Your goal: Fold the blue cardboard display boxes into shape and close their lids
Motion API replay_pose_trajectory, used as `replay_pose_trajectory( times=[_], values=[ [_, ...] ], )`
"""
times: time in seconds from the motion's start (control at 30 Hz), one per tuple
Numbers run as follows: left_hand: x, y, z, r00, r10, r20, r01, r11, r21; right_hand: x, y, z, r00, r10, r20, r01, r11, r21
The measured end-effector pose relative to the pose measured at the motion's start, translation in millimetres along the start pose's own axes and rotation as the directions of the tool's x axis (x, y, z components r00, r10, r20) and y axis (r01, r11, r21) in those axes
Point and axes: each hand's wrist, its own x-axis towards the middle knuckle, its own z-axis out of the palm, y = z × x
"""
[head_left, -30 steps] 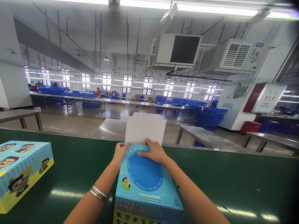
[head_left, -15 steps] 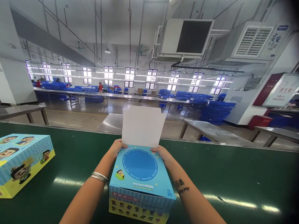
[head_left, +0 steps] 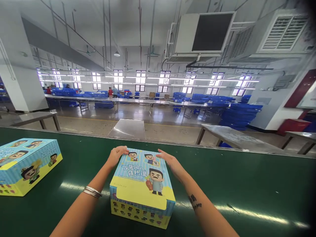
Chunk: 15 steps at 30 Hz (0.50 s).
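Note:
In front of me a blue and yellow cardboard display box (head_left: pixel 142 184) with cartoon figures sits on the green tabletop, its lid folded down over the top. The lid's front flap lies over the upper front edge. At the box's far left corner is my left hand (head_left: pixel 118 155), fingers stretched out and resting at the edge, not wrapped around anything. My right hand (head_left: pixel 171 163) is at the far right corner, fingers extended and apart, close against the lid edge. Where the fingers pass behind the box, contact is hidden.
A second box (head_left: pixel 29 164) with the same print stands on the green tabletop (head_left: pixel 234 184) to the left. Beyond the table's far edge are metal tables (head_left: pixel 128 129). Blue crates (head_left: pixel 239 115) are stacked farther back, with people (head_left: pixel 113 92) in the distance.
The white inner side of the raised lid was showing; now the lid is down over the blue top panel. My hands have loosened from the far corners, and the view has shifted slightly.

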Motion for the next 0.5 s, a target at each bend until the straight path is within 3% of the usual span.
replay_pose_trajectory(
  times=[0.07, 0.13, 0.17, 0.2, 0.27, 0.33, 0.4, 0.5],
  values=[
    [-21.3, 19.2, -17.2, 0.993, 0.019, 0.114, -0.036, 0.989, 0.146, -16.5, -16.8, 2.7, 0.997, -0.074, 0.012, 0.075, 0.973, -0.22],
    [-49.6, 41.1, -28.8, 0.977, 0.045, 0.207, -0.106, 0.95, 0.294, -40.9, -38.1, 13.3, 0.965, -0.229, 0.126, 0.261, 0.828, -0.497],
    [-65.0, 50.9, -31.6, 0.936, 0.077, 0.344, -0.235, 0.864, 0.446, -54.9, -48.5, 21.1, 0.926, -0.294, 0.236, 0.377, 0.732, -0.568],
    [-80.2, 59.0, -32.6, 0.868, 0.063, 0.492, -0.358, 0.765, 0.534, -68.9, -57.5, 30.0, 0.878, -0.303, 0.37, 0.473, 0.666, -0.577],
    [-106.2, 67.7, -31.0, 0.743, -0.023, 0.669, -0.535, 0.579, 0.615, -93.3, -67.9, 48.7, 0.817, -0.278, 0.506, 0.559, 0.599, -0.574],
    [-122.3, 65.5, -28.1, 0.706, -0.052, 0.706, -0.624, 0.426, 0.655, -108.5, -65.5, 66.1, 0.801, -0.286, 0.526, 0.592, 0.516, -0.619],
    [-128.0, 55.2, -26.7, 0.719, 0.006, 0.695, -0.666, 0.289, 0.687, -113.5, -52.4, 81.2, 0.777, -0.378, 0.504, 0.626, 0.379, -0.681],
    [-124.0, 38.0, -28.5, 0.716, 0.151, 0.682, -0.698, 0.135, 0.703, -108.9, -31.2, 98.7, 0.679, -0.555, 0.481, 0.658, 0.168, -0.734]
  ],
)
